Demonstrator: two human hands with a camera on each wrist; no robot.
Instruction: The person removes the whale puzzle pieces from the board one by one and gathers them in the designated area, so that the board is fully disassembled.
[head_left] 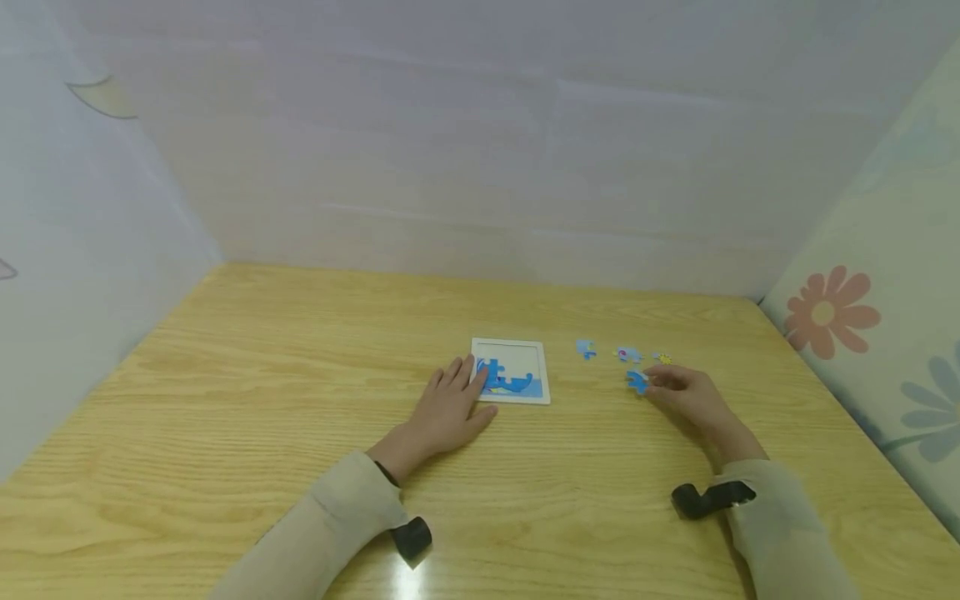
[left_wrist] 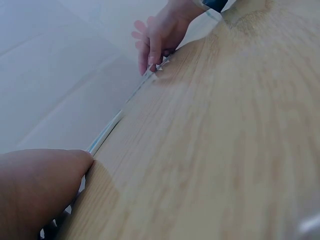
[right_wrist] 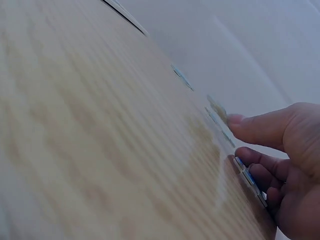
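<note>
A pale wooden table [head_left: 225,400] with strong grain fills the lower half of the head view — a bright glare spot sits at its near edge. Plain whitish sheeting [head_left: 480,150] walls in the back and the left side. On the right hangs a cream cloth [head_left: 885,275] printed with an orange daisy [head_left: 828,312] and, lower down, a blue-grey flower [head_left: 933,412] on a green stem — it meets the table's right edge.

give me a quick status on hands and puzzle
Left hand flat, steadying puzzle tray. Right hand pinching blue piece on table. Three loose pieces beyond it, nothing blocking.
</note>
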